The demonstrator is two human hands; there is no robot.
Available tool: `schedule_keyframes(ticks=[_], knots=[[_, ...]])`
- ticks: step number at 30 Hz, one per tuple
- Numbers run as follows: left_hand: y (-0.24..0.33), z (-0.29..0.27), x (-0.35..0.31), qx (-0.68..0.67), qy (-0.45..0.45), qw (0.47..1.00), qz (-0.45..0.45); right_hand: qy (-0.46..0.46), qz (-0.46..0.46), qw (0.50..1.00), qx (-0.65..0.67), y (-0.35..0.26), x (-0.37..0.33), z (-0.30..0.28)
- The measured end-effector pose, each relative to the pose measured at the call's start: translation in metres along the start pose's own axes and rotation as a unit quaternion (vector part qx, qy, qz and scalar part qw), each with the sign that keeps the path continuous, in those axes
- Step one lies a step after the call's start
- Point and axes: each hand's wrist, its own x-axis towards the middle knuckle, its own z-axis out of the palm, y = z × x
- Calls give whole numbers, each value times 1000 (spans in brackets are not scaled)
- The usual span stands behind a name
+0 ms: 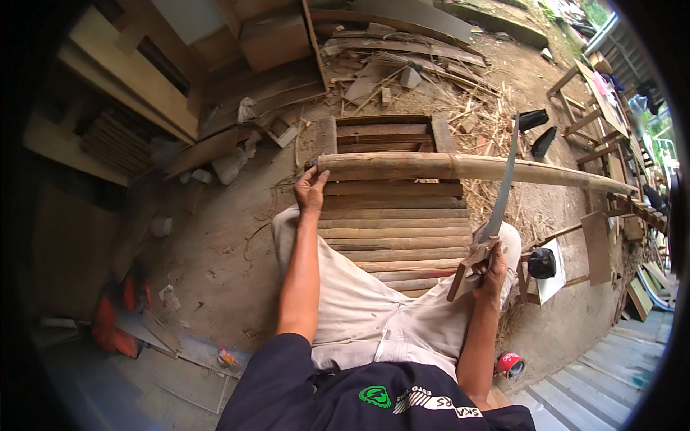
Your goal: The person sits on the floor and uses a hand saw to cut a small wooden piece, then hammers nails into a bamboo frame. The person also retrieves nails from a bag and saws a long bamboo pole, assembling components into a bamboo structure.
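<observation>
A long bamboo pole (392, 167) lies crosswise over a slatted bamboo bench (394, 223) between my legs, its right part reaching far out to the right. My left hand (310, 189) grips the pole's left end, thumb on the near side. In my right hand (491, 271) is a handsaw (501, 201), held by its wooden handle near my right knee. The saw's long blade points up and away. Its upper part stands in front of the pole in this view, and whether it touches the pole I cannot tell.
Scrap wood and split strips (410, 61) are heaped beyond the bench. Wooden furniture (129, 72) stands at the left. On the right are a black bundle (541, 263) on a white board, a wooden frame (589, 108) and a red can (509, 365).
</observation>
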Motion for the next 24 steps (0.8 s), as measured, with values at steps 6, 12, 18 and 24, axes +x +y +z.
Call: schedule_keyframes(ticks=[6, 12, 18, 24], knots=[[7, -9, 6, 15, 9, 1000, -5, -16, -10, 1000, -25, 4, -9, -18], [6, -43, 14, 13, 45, 998, -33, -34, -21, 999, -26, 14, -7, -29], [2, -51, -7, 34, 78, 995, -45, 0, 16, 998, -52, 23, 6, -26], [-14, -30, -11, 110, 76, 991, 28, -25, 19, 999, -31, 25, 18, -13]])
